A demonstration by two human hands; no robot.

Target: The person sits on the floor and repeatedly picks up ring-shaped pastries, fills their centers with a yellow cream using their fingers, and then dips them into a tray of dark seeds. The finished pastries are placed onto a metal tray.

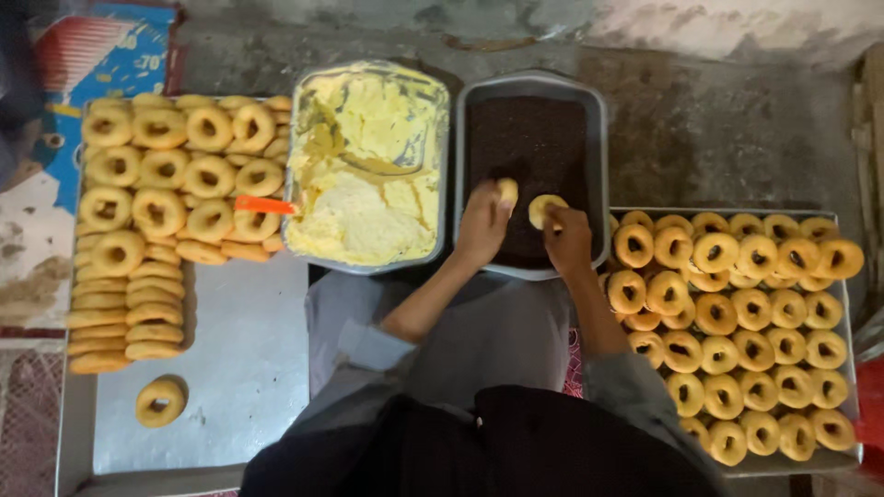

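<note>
Dull metal trays (249,368); rough concrete floor (718,120); glossy cream (368,175).

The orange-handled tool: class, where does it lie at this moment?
In the head view, the orange-handled tool lies left of centre, its handle across the left tray's stacked doughnuts and its far end in the pan of yellow cream.

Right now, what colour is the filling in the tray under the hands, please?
Dark brown filling, clearest in the head view.

1 printed sheet (101,64) lies flat at upper left; blue, with red stripes and yellow print.
</note>
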